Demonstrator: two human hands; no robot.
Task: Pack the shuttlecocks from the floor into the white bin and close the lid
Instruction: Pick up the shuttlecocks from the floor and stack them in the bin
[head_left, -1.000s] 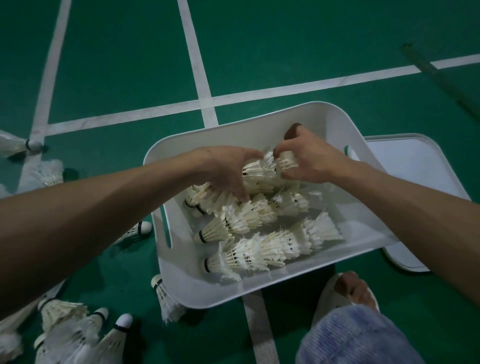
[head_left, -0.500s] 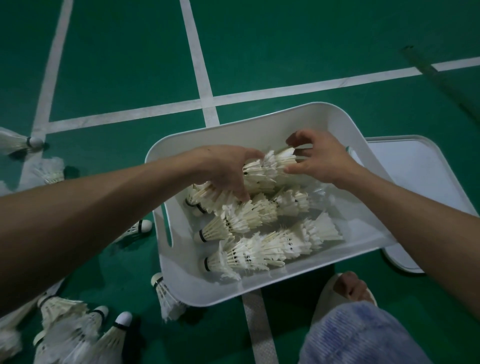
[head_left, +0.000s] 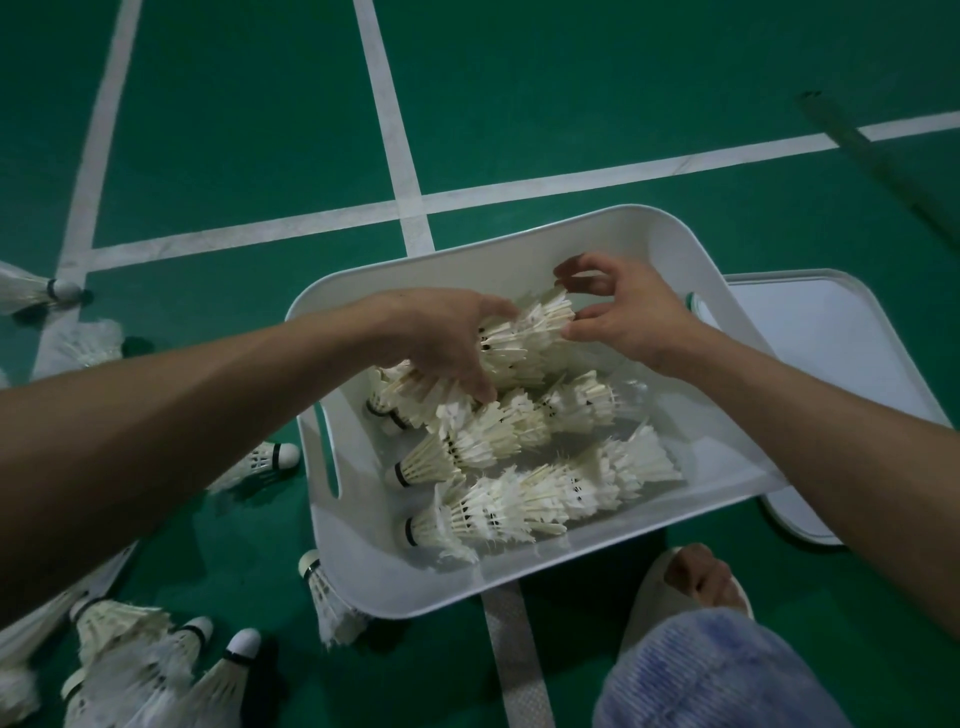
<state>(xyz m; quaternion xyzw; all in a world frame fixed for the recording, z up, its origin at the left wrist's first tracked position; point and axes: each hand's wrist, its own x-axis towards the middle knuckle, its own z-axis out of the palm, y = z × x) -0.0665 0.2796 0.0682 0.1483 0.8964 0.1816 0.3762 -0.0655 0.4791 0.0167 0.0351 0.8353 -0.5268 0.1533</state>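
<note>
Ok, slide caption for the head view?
Left hand grips a nested stack of white feather shuttlecocks in the white plastic bin, right hand open at its feather end, white lid alongside.

A badminton court: green floor (head_left: 249, 130) with white lines (head_left: 395, 145), scattered shuttlecocks (head_left: 260, 460).

The left forearm (head_left: 182, 415) and right forearm (head_left: 810, 447), both bare, reach forward and converge. The left hand (head_left: 436, 338) is palm down, thumb on the near side and index finger over the top, gripping a stack (head_left: 524, 338) (its other fingers are hidden behind the hand). The right hand (head_left: 628, 312) faces it just beside, fingers loosely arched and spread apart. Its thumb tip touches the stack's feathered end and its index finger hooks above, closed on nothing.
</note>
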